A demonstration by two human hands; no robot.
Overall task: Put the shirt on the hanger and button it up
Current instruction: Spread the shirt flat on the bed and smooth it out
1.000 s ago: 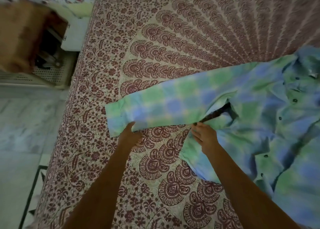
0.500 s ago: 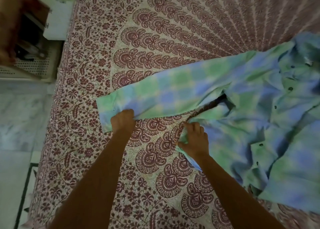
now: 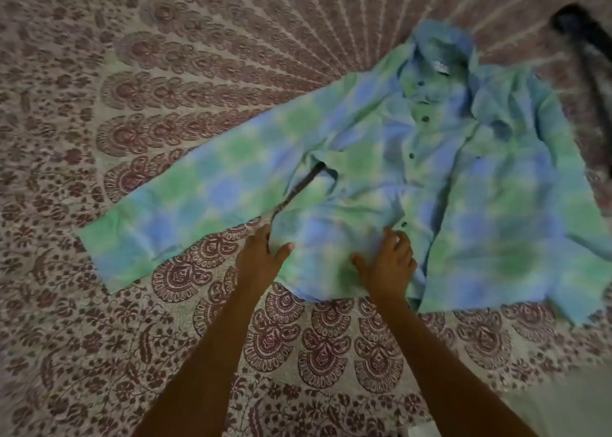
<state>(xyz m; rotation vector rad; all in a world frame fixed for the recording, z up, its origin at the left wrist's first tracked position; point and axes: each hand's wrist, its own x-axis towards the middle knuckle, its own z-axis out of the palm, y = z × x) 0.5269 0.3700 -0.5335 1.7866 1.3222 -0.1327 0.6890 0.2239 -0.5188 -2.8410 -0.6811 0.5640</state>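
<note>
Head view: shirt (image 3: 430, 188) collar (image 3: 440, 44) far, hem (image 3: 331, 289) near; sleeve (image 3: 198, 201) stretched left.

The shirt (image 3: 364, 178) is long-sleeved, in soft green and blue checks. It lies spread on the bed (image 3: 165, 72), front up and rumpled. Its collar, with a pale label inside, points away, and the hem lies nearest. One sleeve stretches out flat to the left. Small dark buttons run down the front edge, and the two front halves part at the hem.
</note>
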